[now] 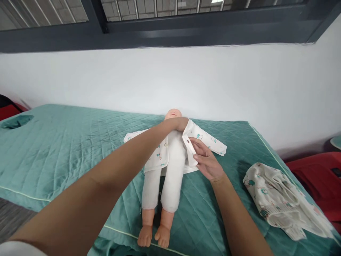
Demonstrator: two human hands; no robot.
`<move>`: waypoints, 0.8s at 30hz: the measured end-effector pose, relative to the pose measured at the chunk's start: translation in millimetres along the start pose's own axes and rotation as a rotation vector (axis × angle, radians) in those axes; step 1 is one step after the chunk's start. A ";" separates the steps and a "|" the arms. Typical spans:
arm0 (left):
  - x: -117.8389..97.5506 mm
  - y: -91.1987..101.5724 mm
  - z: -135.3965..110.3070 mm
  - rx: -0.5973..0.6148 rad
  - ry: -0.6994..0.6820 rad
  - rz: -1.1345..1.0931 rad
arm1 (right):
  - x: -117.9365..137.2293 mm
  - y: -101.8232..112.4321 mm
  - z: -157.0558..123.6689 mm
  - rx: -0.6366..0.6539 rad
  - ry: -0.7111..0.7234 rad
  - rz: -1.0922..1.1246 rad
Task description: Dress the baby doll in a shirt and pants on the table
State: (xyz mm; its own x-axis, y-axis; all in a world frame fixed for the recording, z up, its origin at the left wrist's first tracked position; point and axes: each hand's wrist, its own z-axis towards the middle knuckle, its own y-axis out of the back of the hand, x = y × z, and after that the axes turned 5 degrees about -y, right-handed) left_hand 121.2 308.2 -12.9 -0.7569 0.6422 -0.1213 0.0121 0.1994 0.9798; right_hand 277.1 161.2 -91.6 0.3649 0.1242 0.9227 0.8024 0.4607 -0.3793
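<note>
A baby doll (174,163) with a white padded body lies on its back, its feet toward me. It wears an unfastened white baby shirt (158,154) with small green prints, the sleeves spread to both sides. My left hand (182,123) reaches across the doll's chest into the shirt's right-hand side by the sleeve; cloth hides its fingers. Lower on that side, my right hand (206,158) pinches the front edge of the shirt between thumb and fingers. That edge is lifted off the doll's body.
Under the doll is a green quilted mat (80,153). A crumpled bundle of printed baby clothes (279,199) lies at the right. Red chairs or bags (317,177) stand beyond the right edge. A white wall (160,78) and a dark window frame (202,32) rise behind.
</note>
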 end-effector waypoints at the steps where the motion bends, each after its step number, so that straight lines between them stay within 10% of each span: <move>1: 2.8 3.4 -4.4 -0.008 0.019 -0.034 | 0.3 -0.3 -0.1 0.027 -0.017 -0.015; 7: 5.1 10.9 -24.7 -0.130 0.157 -0.288 | 1.0 -7.1 0.7 0.119 -0.036 -0.080; 15: -23.8 4.9 -40.4 0.033 0.070 -0.065 | 5.9 -11.0 -2.0 0.169 -0.019 -0.112; 24: -4.3 2.9 -58.5 -0.420 0.332 -0.156 | 4.7 -9.7 -0.9 0.009 0.101 -0.158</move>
State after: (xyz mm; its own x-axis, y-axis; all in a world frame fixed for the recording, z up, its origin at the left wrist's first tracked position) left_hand 86.2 262.7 -0.3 -0.8949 0.3474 -0.2800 -0.3266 -0.0825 0.9416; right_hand 271.5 156.4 -83.7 0.2808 -0.0388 0.9590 0.8492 0.4756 -0.2294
